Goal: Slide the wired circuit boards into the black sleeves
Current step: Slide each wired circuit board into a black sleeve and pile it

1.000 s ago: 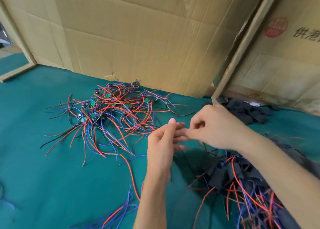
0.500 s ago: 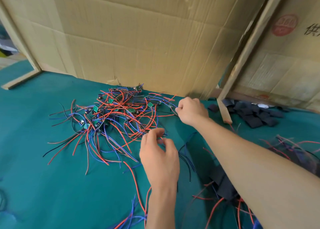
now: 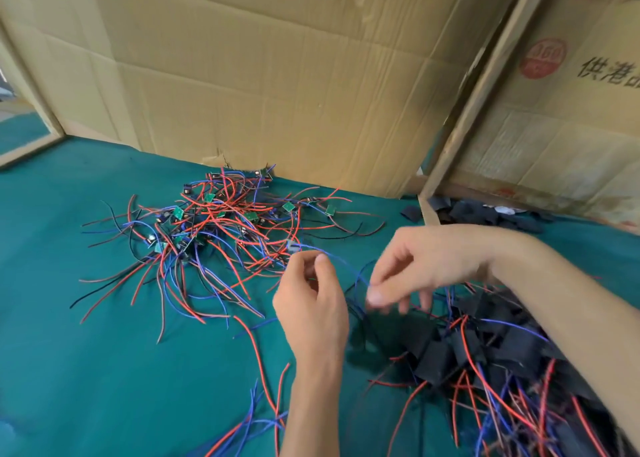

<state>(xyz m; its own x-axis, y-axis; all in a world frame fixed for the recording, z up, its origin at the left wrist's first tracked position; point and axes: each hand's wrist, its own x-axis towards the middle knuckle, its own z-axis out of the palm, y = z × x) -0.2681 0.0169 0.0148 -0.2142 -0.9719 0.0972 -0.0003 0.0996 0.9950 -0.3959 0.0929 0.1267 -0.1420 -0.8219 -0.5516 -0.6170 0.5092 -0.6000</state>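
Note:
A tangle of small green circuit boards with red, blue and black wires point(image 3: 214, 238) lies on the green table at centre left. My left hand point(image 3: 311, 300) is raised in front of it, fingers curled round something hidden inside them. A thin blue wire point(image 3: 343, 266) runs from that hand to my right hand point(image 3: 412, 269), which pinches the wire between thumb and fingertips. Below my right forearm lies a heap of boards in black sleeves point(image 3: 485, 352) with wires sticking out. Loose black sleeves point(image 3: 485, 210) lie at the back right.
Tall cardboard sheets point(image 3: 277, 75) stand along the back of the table. A wooden slat point(image 3: 474, 100) leans between them on the right. The green table cloth point(image 3: 104, 370) shows at the front left, with a few loose wires point(image 3: 256, 418) near the front edge.
My right hand has come back from the far side of the wire tangle toward my left hand, drawing a blue wire with it. My left hand has risen slightly.

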